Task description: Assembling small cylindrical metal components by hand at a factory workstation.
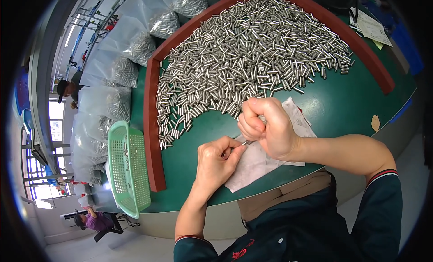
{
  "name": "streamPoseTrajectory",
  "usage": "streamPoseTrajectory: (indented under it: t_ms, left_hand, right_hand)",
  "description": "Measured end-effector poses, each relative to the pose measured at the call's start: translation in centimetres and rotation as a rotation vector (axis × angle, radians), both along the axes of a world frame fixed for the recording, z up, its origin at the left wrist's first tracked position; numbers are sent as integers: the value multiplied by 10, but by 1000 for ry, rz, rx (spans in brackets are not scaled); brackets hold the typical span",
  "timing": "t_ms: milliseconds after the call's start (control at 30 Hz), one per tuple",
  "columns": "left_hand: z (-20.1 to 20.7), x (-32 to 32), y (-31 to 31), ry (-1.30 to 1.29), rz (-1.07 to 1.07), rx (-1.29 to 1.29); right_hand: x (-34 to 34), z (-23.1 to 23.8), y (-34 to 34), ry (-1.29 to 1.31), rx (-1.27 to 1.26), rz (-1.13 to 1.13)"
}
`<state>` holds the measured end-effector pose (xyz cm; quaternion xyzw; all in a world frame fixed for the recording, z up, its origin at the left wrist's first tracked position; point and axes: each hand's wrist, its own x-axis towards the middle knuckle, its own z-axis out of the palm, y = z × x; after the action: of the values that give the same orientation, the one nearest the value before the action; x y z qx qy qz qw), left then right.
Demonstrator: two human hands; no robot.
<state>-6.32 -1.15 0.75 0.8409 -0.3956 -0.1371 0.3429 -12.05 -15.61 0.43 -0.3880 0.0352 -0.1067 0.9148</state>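
Observation:
My left hand [215, 163] is closed in a pinch, with a small metal pin [245, 143] between thumb and forefinger. Just to its right, my right hand [270, 129] makes a fist above the cloth. A thin dark tip shows below that fist, close to the pin, but the fingers hide what it belongs to. Under both hands lies a stained whitish cloth [252, 167]. Beyond them spreads a large heap of short silvery metal pins [257, 45], its near edge close to my right knuckles.
A dark red wooden frame [154, 126] borders the heap on the green table [343, 104]. Left of it stands a pale green plastic basket [140, 172]. Clear bags of metal pins [119, 102] line the far left. Papers [372, 27] lie at far right. Two people are in the left background.

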Motion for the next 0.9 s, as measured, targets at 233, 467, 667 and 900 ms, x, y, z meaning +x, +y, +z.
streamPoseTrajectory:
  t_ms: [233,467,667,900]
  left_hand:
    - [0,-2,0,-6,7,-13]
    - [1,-3,1,33,38,-16]
    - [5,-1,-4,51,27,-6]
    - [4,-2,-5,18,33,-62]
  right_hand:
    - [-2,1,2,-6,-58,-21]
    - [-1,-1,7,-34,-83,-36]
    - [-3,1,12,-79,-167,-57]
    - [-6,7,16,-72,-307,-105]
